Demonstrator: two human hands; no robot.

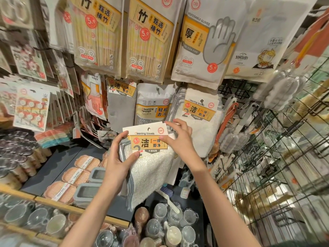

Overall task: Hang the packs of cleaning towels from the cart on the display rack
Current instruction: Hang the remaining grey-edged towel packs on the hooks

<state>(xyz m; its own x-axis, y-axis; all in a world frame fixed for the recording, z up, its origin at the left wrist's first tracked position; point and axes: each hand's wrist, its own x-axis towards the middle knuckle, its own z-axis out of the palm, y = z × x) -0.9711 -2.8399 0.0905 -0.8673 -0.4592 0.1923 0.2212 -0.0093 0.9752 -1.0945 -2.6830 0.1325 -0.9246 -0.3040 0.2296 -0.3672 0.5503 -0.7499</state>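
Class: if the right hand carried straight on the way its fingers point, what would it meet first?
Probably the sponge pack hanging just beyond the held towel pack; the right hand points up-left, though depth is unclear.

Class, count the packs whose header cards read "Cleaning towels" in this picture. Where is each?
2: one pack held in both hands, left hand, right hand; one hanging pack on the rack behind. More may hide behind it.

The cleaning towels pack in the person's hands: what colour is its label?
White card with an orange-yellow panel and a red price dot; the head view shows it.
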